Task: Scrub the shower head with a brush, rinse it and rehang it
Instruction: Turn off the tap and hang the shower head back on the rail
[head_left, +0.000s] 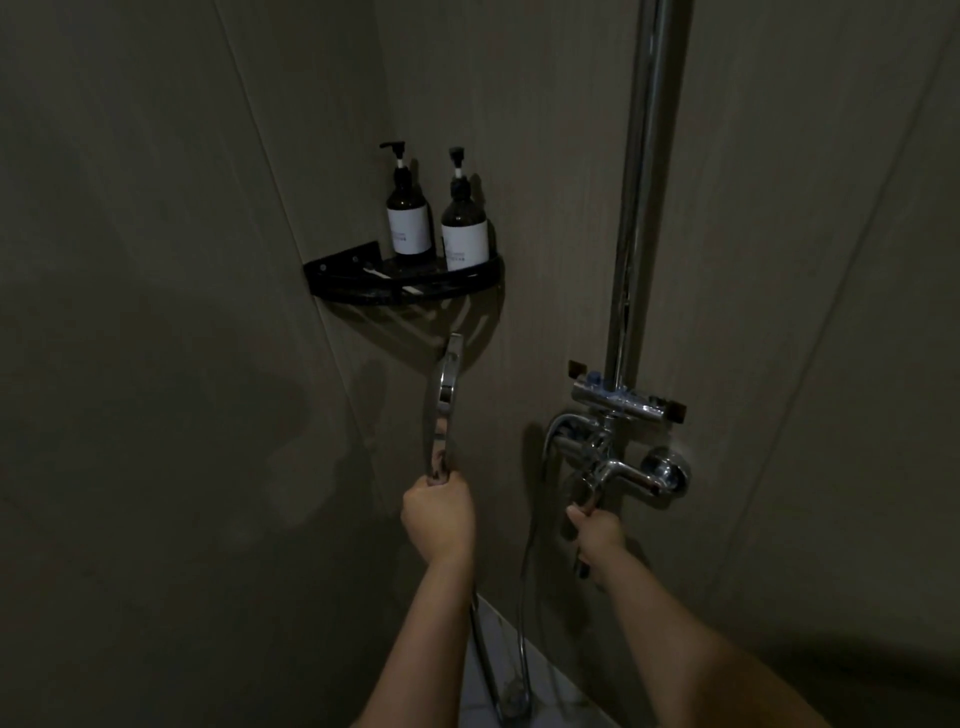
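My left hand (439, 517) grips the handle of the chrome shower head (445, 400) and holds it upright, edge-on to me, just below the corner shelf. Its metal hose (488, 670) hangs down from the hand toward the floor and loops back up to the mixer. My right hand (597, 538) is closed on the chrome lever of the wall mixer tap (618, 467). No brush is in view. No water can be seen coming from the head.
A black corner shelf (405, 288) carries two dark pump bottles (408, 218) (464, 228). A chrome riser pipe (644, 182) runs up from the mixer. Tiled walls close in on left and right; the light is dim.
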